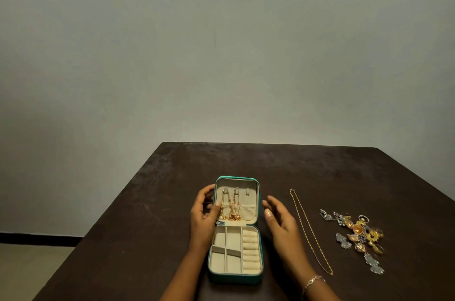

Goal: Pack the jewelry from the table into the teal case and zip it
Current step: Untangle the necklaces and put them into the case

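Case [234, 278] open near the front of the table [147, 202], lid [246, 181] raised, gold necklaces [231, 204] hung inside it. The left hand [205, 214] grips the lid's left edge, fingers curled behind, thumb in front. The right hand [280, 222] hovers just right of the lid, fingers loosely apart, holding nothing. The loose chain [311, 231] lies just right of that hand, long axis running far to near; the pile of earrings and rings [359, 236] lies farther right. The right hand is judged nearer for the next pickup.
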A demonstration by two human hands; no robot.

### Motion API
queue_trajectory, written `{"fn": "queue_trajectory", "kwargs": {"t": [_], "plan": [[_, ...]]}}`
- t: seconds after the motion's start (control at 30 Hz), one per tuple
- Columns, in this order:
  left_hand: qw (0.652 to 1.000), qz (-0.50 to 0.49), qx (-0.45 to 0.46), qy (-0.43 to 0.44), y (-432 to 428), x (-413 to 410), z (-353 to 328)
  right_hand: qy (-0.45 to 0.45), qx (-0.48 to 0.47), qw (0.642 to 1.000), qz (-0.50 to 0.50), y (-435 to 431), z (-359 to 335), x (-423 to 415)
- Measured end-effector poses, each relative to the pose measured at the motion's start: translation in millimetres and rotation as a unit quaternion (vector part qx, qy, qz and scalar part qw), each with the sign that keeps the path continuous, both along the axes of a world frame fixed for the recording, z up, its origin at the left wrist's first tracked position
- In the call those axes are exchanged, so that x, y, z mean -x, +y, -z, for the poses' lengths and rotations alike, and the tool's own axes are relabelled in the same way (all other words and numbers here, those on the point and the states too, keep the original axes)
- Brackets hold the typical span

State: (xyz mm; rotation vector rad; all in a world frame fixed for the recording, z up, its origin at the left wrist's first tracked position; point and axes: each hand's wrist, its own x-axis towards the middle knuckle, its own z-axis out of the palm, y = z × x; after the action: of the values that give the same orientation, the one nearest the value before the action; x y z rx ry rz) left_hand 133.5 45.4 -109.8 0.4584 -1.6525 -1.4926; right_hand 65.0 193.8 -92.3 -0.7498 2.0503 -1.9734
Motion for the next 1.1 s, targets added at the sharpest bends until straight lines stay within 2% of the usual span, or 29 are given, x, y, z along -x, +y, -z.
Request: {"fn": "queue_trajectory", "kwargs": {"t": [0.07,0.17,0.3,0.4,0.6,0.93,1.1], "plan": [[1.0,0.002,-0.012,-0.015,0.2,0.2,1.8,0.027,-0.018,0.999,0.006,14.8,3.8,-3.9],[0.999,0.005,-0.014,-0.051,-0.3,2.1,4.3,0.122,-0.068,0.99,0.019,42.1,5.9,-1.7],[0.994,0.009,-0.001,-0.105,2.9,1.3,3.4,0.256,-0.152,0.954,0.036,84.3,5.7,8.6],[0.99,0.015,0.017,-0.137,1.9,0.1,0.8,0.31,-0.221,0.924,0.034,113.1,7.2,15.7],[0.981,0.026,0.02,-0.192,-3.4,0.5,-2.1,0.354,-0.294,0.888,-0.004,146.9,14.0,20.6],[0.961,0.045,0.01,-0.272,-9.7,5.0,-20.6,0.354,-0.336,0.873,-0.014,148.4,22.8,22.8],[0.959,0.007,0.125,-0.254,-4.3,26.5,-54.5,0.357,-0.343,0.869,-0.003,144.4,28.0,26.5]]}}
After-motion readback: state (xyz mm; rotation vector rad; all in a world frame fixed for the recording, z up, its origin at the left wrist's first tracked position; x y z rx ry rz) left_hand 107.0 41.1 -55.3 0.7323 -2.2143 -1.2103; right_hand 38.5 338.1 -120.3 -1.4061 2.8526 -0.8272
